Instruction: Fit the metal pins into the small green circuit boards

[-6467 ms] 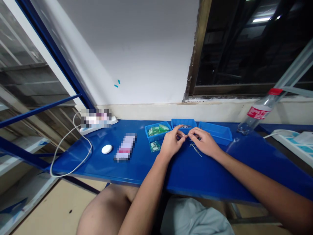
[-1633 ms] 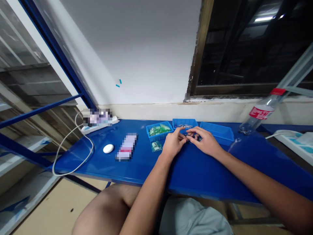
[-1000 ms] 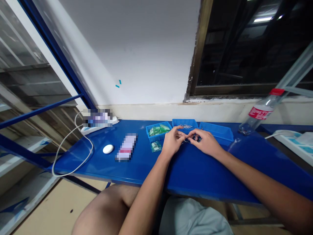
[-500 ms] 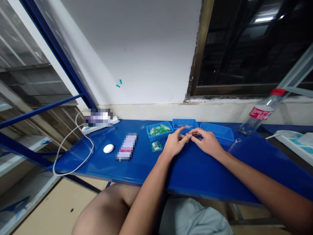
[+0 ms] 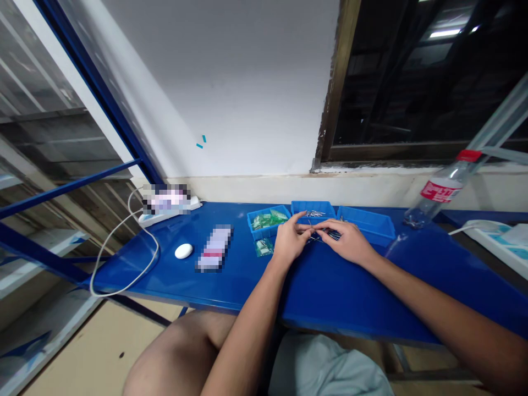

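My left hand [image 5: 292,237] is closed in a pinch, with a thin metal rod [image 5: 309,220] showing at its fingertips. Fingertip to fingertip with it, my right hand [image 5: 347,240] is closed too; what it grips is hidden. Several thin metal rods [image 5: 335,235] lie on the table beneath my right fingers. Just behind the hands stands a small blue bin [image 5: 297,205] with more metal rods inside. Left of it, another blue bin [image 5: 256,210] holds green packets [image 5: 270,219]. A small clear packet [image 5: 264,247] lies before that bin.
A third blue bin [image 5: 385,240] stands behind my right hand. A plastic bottle [image 5: 441,190] leans at the right, near a white power strip [image 5: 490,242]. On the left of the blue table [image 5: 350,297] are a blurred-out flat object [image 5: 214,247], a white oval object [image 5: 183,251] and a cable [image 5: 124,289].
My fingers have come down slightly and my left hand has drawn a little left. The rods beneath my right hand show more clearly now.
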`<state>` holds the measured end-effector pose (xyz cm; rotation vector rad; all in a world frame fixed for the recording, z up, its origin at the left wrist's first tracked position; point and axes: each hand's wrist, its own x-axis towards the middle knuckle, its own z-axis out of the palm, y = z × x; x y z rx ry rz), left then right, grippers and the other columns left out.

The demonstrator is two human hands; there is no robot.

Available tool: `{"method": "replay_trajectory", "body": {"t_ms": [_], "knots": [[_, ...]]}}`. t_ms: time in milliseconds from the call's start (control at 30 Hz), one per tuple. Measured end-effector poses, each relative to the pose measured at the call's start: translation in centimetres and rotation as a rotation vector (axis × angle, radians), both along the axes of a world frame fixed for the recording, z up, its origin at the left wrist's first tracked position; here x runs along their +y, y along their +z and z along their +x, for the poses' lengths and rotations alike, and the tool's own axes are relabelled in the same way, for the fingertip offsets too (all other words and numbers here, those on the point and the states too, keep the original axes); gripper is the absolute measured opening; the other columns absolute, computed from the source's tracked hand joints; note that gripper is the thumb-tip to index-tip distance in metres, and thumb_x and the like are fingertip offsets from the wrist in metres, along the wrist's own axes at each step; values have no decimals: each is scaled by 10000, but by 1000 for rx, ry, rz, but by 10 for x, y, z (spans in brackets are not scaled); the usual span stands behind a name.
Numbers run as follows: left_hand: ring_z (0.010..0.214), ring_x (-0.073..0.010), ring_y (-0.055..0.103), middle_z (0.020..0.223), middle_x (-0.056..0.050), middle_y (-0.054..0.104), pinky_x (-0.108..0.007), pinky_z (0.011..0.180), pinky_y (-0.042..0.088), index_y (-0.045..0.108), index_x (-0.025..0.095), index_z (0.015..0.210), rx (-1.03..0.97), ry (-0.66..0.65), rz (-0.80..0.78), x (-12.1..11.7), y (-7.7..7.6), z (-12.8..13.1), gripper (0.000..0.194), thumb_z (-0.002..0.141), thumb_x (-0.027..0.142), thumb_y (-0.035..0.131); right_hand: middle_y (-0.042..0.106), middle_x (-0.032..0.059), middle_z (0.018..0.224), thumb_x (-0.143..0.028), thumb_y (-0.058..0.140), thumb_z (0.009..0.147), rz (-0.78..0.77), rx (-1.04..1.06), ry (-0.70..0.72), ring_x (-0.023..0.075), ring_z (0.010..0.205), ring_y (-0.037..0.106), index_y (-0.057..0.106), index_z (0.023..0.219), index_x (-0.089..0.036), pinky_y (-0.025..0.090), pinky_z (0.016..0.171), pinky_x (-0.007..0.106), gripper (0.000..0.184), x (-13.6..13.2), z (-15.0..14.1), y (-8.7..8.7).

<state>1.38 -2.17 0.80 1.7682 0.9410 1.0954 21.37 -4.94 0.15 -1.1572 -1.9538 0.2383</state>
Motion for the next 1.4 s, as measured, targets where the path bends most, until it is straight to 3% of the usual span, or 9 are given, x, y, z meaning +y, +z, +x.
{"method": "replay_trajectory", "body": {"t_ms": [467, 700, 867, 1067, 1233, 1400], "knots": [[1037, -231, 786, 1099, -37, 820, -321, 927, 609, 503, 256, 1519, 464, -82, 348, 2, -10, -4, 610, 937, 162, 664, 697, 30, 774, -321, 609, 944, -110, -57, 28, 187, 687, 612, 692, 855, -216, 486, 663, 316, 160, 0, 1, 0], [971, -191, 773, 1066, -28, 801, -307, 931, 599, 464, 231, 1526, 246, -142, 344, -1, -7, 3, 698, 868, 110, 662, 618, -14, 707, -227, 550, 877, -177, 22, -66, 164, 636, 535, 592, 807, -224, 418, 627, 301, 82, 1, 3, 1], [954, -176, 755, 1059, -63, 781, -307, 916, 595, 491, 194, 1485, 34, -75, 248, 0, -3, 5, 540, 960, 186, 618, 647, 16, 789, -413, 481, 1003, -308, 243, 19, 172, 688, 570, 627, 878, -220, 445, 618, 293, 272, 2, 4, -3], [924, -183, 761, 1050, -83, 790, -334, 915, 605, 520, 177, 1443, -120, -37, 145, 1, 2, 5, 499, 969, 240, 663, 687, 36, 838, -572, 585, 971, -445, 377, 123, 146, 648, 580, 666, 971, -200, 453, 575, 270, 381, 3, -5, -9], [955, -195, 765, 1100, -87, 795, -335, 929, 596, 526, 179, 1444, -96, -46, 147, -2, 4, 4, 479, 994, 294, 643, 688, 14, 740, -622, 686, 896, -527, 453, 108, 118, 534, 541, 699, 1005, -187, 441, 522, 260, 448, 5, -3, -11], [1096, -241, 733, 1204, -101, 770, -389, 1007, 558, 550, 195, 1442, 158, 16, 242, -4, 1, 2, 407, 1067, 341, 491, 709, 29, 738, -622, 777, 826, -511, 587, 6, 100, 482, 526, 741, 1000, -177, 413, 455, 247, 479, 8, 3, -10]]}}
